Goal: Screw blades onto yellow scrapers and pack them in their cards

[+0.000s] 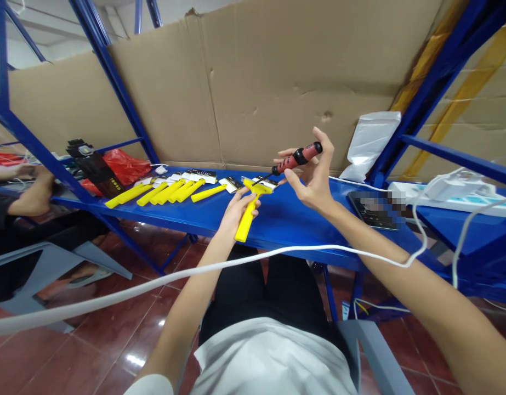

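My left hand is closed around a yellow-handled scraper, its wide head turned up and away from me. A black and white printed card sits behind that head. My right hand loosely holds a screwdriver with a red and black handle, fingers spread around the grip and thumb near its lower part. The screwdriver slants down to the left, its shaft reaching the scraper's head; the exact tip contact is too small to make out. To the left, several more yellow scrapers with printed cards lie in a row.
The blue table backs onto a cardboard wall. Left stand a black bottle and a red bag. Right are a phone, a power strip and a white pouch. A white cable crosses in front. Another person's arm shows far left.
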A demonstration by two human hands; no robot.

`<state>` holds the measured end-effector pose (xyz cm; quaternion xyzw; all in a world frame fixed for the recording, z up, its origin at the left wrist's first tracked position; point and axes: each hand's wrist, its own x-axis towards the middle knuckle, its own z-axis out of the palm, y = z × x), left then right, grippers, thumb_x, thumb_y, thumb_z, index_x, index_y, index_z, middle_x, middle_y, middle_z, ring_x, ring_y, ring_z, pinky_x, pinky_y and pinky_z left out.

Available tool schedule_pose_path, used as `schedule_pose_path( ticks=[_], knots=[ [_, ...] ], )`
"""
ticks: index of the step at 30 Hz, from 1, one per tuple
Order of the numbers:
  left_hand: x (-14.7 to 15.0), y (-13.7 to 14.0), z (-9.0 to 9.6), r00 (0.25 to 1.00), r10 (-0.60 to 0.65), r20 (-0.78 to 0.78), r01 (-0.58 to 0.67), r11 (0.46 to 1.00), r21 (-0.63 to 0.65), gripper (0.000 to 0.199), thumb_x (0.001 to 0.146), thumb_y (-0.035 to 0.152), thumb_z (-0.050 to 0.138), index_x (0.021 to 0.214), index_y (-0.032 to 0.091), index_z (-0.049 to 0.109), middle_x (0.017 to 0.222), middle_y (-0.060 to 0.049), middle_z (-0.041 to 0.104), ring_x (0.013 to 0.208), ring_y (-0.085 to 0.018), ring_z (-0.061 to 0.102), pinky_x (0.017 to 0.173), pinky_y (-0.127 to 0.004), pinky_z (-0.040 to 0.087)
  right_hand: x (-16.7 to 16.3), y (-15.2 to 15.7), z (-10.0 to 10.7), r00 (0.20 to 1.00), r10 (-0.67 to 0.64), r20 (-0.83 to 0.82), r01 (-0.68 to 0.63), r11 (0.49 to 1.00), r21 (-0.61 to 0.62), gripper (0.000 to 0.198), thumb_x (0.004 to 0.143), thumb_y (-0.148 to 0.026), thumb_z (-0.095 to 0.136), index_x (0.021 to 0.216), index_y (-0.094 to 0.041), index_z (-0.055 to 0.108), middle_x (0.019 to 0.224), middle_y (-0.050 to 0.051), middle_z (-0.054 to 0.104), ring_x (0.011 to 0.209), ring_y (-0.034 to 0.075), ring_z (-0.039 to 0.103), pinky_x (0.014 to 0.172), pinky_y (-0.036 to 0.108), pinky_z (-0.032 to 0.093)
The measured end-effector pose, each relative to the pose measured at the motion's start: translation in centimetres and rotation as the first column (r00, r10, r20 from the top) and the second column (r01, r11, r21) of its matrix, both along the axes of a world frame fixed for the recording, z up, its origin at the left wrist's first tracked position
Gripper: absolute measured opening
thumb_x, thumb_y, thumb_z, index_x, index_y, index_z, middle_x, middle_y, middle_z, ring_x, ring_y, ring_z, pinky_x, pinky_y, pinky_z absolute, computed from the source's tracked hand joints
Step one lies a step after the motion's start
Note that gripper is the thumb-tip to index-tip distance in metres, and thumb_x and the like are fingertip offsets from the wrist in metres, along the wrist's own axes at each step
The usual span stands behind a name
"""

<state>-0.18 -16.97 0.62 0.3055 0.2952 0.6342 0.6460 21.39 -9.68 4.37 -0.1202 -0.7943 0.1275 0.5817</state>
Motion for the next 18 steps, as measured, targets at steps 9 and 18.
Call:
schedule_pose_path(
  ticks=[9, 18],
  knots=[
    [-0.2, 0.3, -0.3, 1.0, -0.001, -0.001, 0.001, 1.0, -0.004, 0.055, 0.088, 0.008, 0.089, 0.131, 0.022, 0.059, 0.115, -0.011, 0.078, 0.077, -0.012, 0.074, 0.054, -0.015, 0.047, -0.1, 1.9, -0.6, 0.988, -0.039, -0.148, 0.044, 0.999, 0.027, 0.099, 0.097, -0.08, 0.079, 0.172, -0.046, 0.023, 0.145, 0.012, 0.069, 0.099, 0.032, 0.085, 0.058, 0.039, 0.074],
    [-0.2, 0.3, -0.3, 1.0, 0.0, 0.011, 0.0, 1.0, -0.001, 0.056, 0.087, 0.007, 0.09, 0.133, 0.021, 0.06, 0.114, -0.011, 0.078, 0.077, -0.013, 0.075, 0.055, -0.016, 0.049, -0.3, 0.7, -0.3, 0.994, 0.078, -0.071, -0.079, 0.997, -0.013, 0.102, 0.105, -0.073, 0.072, 0.176, -0.05, 0.002, 0.16, 0.013, 0.064, 0.12, 0.033, 0.082, 0.068, 0.039, 0.076]
  ],
)
